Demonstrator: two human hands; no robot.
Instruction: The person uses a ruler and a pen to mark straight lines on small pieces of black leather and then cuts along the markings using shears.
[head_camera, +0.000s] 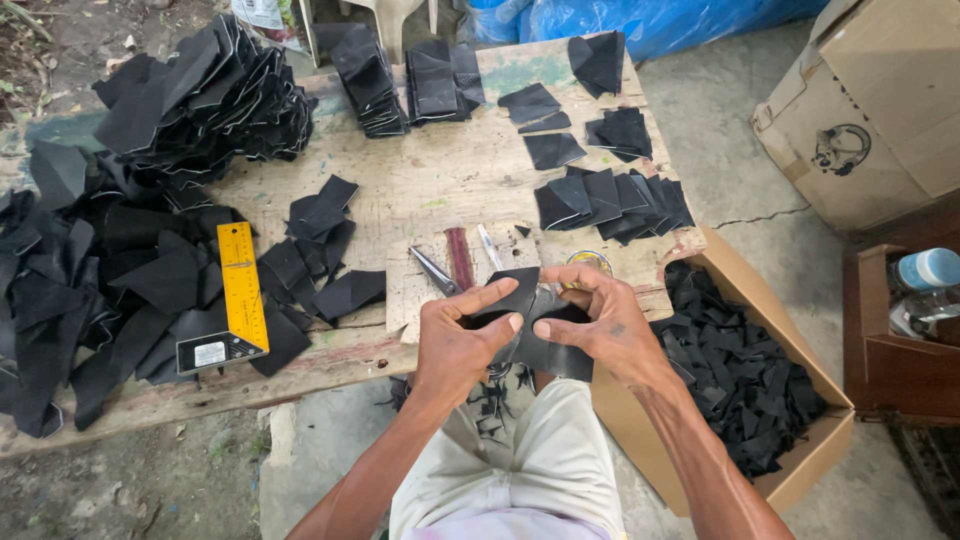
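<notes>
Both hands grip one black leather piece (545, 348) over my lap, just in front of the wooden table's near edge. My left hand (458, 340) pinches its left side with thumb and fingers. My right hand (600, 325) holds the right side, thumb pressed toward the middle. The piece looks folded between the thumbs. Just beyond the hands, on a small board (410, 290), lie scissors (434, 271), a dark reddish tool (460, 257) and a pale pen-like tool (489, 247).
Worn wooden table (440, 180) carries stacks and piles of black leather pieces (200, 100), a yellow try square (240, 290), and a fanned row of pieces (610, 200). An open cardboard box (815, 380) of black scraps stands at right. A larger carton (880, 100) and bottles (925, 270) sit far right.
</notes>
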